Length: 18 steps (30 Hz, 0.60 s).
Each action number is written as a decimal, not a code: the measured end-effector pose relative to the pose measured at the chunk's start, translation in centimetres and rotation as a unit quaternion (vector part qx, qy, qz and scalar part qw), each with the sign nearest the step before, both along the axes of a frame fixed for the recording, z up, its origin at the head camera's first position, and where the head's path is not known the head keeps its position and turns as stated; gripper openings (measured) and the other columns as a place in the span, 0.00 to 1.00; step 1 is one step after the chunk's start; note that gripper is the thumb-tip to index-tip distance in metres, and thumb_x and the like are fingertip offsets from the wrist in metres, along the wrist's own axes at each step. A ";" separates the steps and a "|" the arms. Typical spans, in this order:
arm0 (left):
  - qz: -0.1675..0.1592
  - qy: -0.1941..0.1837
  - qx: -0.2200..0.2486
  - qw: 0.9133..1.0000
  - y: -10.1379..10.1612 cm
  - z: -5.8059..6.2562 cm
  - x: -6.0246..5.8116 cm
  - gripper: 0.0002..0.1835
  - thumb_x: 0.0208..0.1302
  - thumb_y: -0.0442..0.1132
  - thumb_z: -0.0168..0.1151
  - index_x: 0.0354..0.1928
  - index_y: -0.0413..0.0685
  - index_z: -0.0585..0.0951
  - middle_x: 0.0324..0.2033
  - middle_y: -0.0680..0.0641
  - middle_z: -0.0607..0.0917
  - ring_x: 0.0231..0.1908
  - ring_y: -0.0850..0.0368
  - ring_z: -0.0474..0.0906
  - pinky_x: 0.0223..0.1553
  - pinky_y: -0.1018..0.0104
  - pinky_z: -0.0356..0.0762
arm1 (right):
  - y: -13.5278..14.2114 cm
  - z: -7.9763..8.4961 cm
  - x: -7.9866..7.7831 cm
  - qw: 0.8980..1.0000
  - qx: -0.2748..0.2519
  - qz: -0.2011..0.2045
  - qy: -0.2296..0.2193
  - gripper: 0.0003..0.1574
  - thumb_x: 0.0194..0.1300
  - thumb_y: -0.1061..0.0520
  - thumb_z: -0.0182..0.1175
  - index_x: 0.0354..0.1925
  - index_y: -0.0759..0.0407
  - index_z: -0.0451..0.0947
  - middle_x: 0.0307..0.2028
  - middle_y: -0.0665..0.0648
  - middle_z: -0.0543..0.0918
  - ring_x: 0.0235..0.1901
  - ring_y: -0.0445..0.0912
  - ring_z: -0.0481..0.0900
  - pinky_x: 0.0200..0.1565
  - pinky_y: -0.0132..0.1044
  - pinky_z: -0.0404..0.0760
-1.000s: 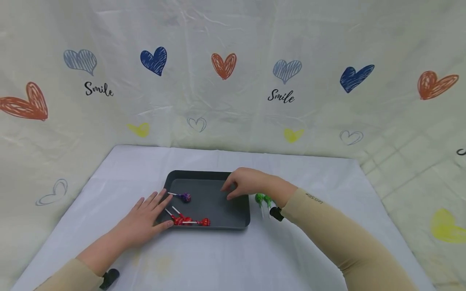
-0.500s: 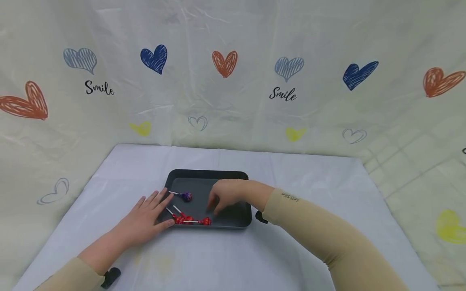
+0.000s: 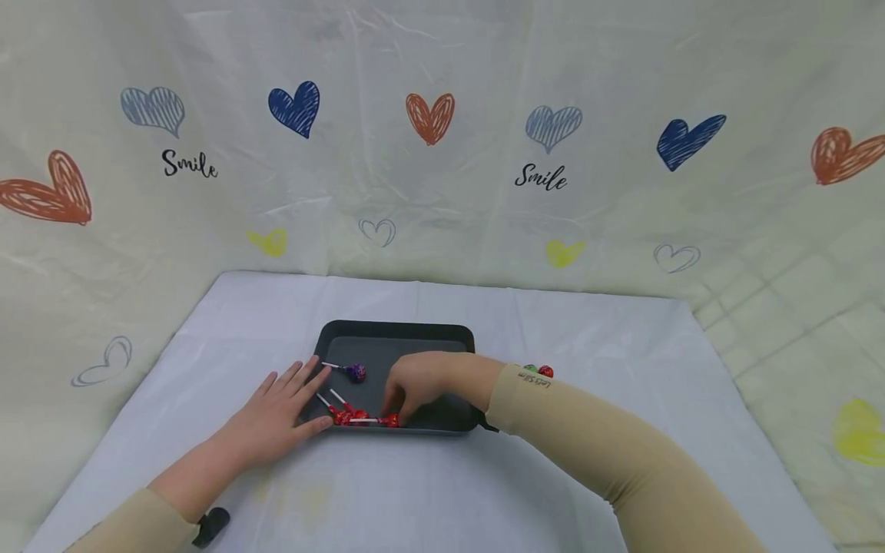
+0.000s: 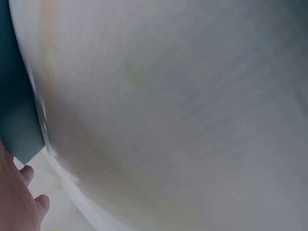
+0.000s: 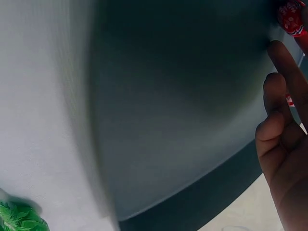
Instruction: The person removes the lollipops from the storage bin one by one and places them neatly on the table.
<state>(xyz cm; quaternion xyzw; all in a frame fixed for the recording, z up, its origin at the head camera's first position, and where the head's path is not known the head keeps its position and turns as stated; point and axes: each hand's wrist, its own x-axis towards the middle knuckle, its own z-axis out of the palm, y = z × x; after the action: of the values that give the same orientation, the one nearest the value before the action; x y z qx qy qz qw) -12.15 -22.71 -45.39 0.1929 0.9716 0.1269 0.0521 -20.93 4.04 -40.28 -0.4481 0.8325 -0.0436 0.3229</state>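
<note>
A dark grey tray [image 3: 397, 330] lies on the table in the head view. My left hand [image 3: 280, 418] rests with spread fingers over its left edge; part of that hand [image 4: 19, 204] shows in the left wrist view. My right hand [image 3: 422, 380] reaches down into the tray. Its thumb and fingertips pinch the head of a red lollipop [image 3: 391, 420] near the front wall, its white stick pointing left. In the right wrist view a red wrapper [image 5: 291, 19] shows beside the fingers. Two more red lollipops [image 3: 341, 417] lie close by, with a purple lollipop [image 3: 356, 373] behind them.
To the right of the tray, a green lollipop [image 3: 530, 368] and a red lollipop [image 3: 546, 372] are partly covered by my right sleeve [image 3: 574, 415]. A green wrapper [image 5: 21, 216] shows in the right wrist view. A heart-printed backdrop [image 3: 449, 200] hangs behind the white-covered table [image 3: 387, 491].
My right hand has moved left and forward-down across the tray, from its right side to the red lollipop at the front wall. My left hand stays on the left edge.
</note>
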 end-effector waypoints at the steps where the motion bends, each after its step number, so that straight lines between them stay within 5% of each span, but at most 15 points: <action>1: 0.000 0.000 -0.004 1.000 0.0 -0.1 0.0 0.49 0.63 0.75 0.47 0.78 0.55 0.55 0.77 0.43 0.51 0.74 0.36 0.47 0.70 0.32 0.43 | -0.1 -0.1 0.0 1.000 0.002 0.000 0.001 0.14 0.60 0.51 0.73 0.46 0.40 0.88 0.36 0.36 0.83 0.36 0.33 0.77 0.43 0.26 0.78; 18: 0.004 0.002 0.004 1.000 0.2 0.3 0.1 0.48 0.63 0.72 0.53 0.78 0.54 0.57 0.77 0.42 0.53 0.74 0.36 0.48 0.70 0.32 0.44 | -0.5 0.0 0.6 0.999 -0.001 0.024 0.049 0.12 0.64 0.55 0.68 0.46 0.43 0.88 0.34 0.37 0.82 0.35 0.33 0.76 0.43 0.26 0.77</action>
<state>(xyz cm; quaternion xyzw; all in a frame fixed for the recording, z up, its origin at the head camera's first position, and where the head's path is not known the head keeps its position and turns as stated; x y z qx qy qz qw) -12.01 -22.51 -45.14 0.1891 0.9720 0.1304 0.0487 -20.30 3.57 -40.26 -0.4699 0.8361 -0.0148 0.2827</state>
